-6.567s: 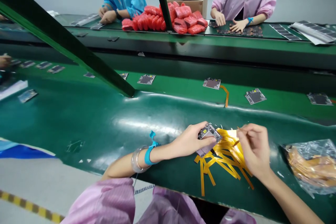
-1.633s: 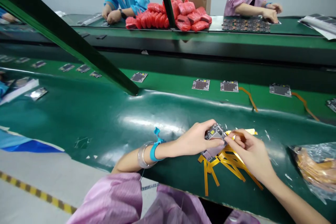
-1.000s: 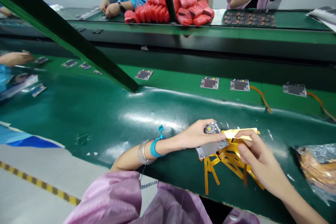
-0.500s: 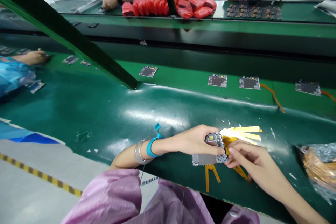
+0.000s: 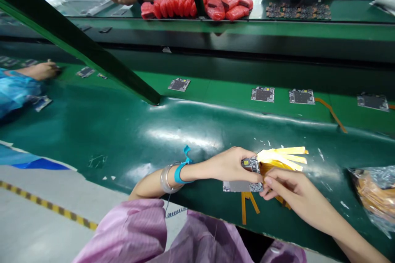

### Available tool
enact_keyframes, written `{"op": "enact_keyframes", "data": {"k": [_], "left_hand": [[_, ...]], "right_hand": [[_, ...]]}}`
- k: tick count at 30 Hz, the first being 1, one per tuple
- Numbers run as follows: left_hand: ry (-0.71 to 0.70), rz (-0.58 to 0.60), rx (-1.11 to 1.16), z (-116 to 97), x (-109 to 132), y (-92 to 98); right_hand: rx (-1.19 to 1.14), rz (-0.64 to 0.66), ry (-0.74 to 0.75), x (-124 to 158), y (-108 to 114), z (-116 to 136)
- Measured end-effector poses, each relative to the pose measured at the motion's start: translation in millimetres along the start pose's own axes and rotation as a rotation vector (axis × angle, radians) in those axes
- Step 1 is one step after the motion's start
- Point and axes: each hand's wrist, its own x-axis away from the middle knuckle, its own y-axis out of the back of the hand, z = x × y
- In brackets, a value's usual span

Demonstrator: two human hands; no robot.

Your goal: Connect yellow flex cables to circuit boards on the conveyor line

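My left hand (image 5: 228,164) is closed round a small circuit board (image 5: 245,177), holding it just above the dark green mat (image 5: 123,131). My right hand (image 5: 288,191) pinches at the board's right edge, fingers together on an orange flex strip. A fan of yellow-orange flex strips (image 5: 284,157) lies under and beyond both hands, with more strips (image 5: 245,209) poking out below the board. A blue wrist strap (image 5: 180,168) and a clear bangle sit on my left wrist.
Circuit boards (image 5: 263,94) ride the green conveyor (image 5: 216,90) beyond the mat, one trailing an orange strip (image 5: 331,111). A plastic bag of strips (image 5: 373,197) lies right. Red packets (image 5: 197,2) are heaped opposite, where two people work; another's hand (image 5: 43,70) reaches in left. A green beam (image 5: 77,45) slants across.
My right hand came back to the board's right edge after drawing away; the board turned flatter and sank lower. The boards on the conveyor drifted right.
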Motion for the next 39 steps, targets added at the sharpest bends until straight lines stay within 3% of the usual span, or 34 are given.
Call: {"op": "enact_keyframes", "data": {"k": [5,9,12,15,17,19,22,25,29,33,36,39], "left_hand": [[0.021,-0.075,-0.086,5.8,-4.1,5.6],[0.032,-0.153,-0.223,1.3,1.5,10.3],[0.011,-0.249,-0.283,4.0,8.6,26.2],[-0.018,-0.516,-0.421,19.2,15.2,69.2],[0.021,-0.747,-0.558,32.0,20.3,111.4],[0.065,-0.880,-0.641,42.5,25.0,156.1],[0.135,-0.926,-0.753,51.3,27.1,212.2],[0.217,-0.813,-0.825,54.8,20.8,247.9],[0.333,-0.667,-0.873,55.6,6.7,273.7],[0.416,-0.669,-0.934,48.1,-5.5,287.2],[0.391,-0.704,-0.967,38.2,-8.8,285.0],[0.292,-0.737,-0.956,26.5,-7.0,263.0]], "right_hand": [[0.023,-0.182,-0.003,-4.4,4.7,-1.8],[-0.047,-0.093,0.046,-26.7,3.9,-0.8],[-0.079,-0.059,0.045,-53.9,4.4,7.5],[-0.069,-0.146,0.102,-87.6,13.8,28.8],[-0.076,-0.248,0.188,-114.8,25.0,49.6],[-0.072,-0.315,0.254,-144.7,37.9,71.5],[-0.011,-0.405,0.304,-185.1,57.9,93.2],[0.085,-0.589,0.306,-204.3,74.8,89.2],[0.202,-0.635,0.308,-184.4,84.0,54.4],[0.301,-0.583,0.312,-130.5,75.5,21.8],[0.375,-0.515,0.330,-88.6,60.2,6.0],[0.492,-0.333,0.385,-61.8,43.5,-6.8]]}}
